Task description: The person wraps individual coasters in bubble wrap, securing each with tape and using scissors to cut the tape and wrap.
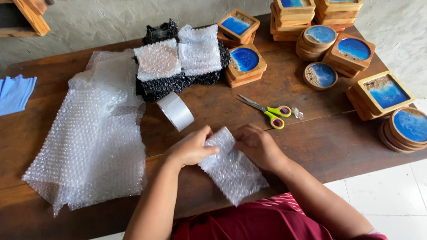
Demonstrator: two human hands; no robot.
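Both hands, my left hand (191, 148) and right hand (257, 144), pinch a small clear bubble-wrap piece (231, 168). I think it could slip and unfold off the brown wooden bench (36, 231).

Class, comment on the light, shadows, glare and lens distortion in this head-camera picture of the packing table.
Head view: soft, even daylight; only faint shadows beneath the left hand and right hand holding the small clear bubble-wrap piece. Mild glare on the large clear bubble-wrap sheet and silver tape roll. Wide-angle distortion bows the dark wooden table edges. Focus is sharp throughout, without motion blur.
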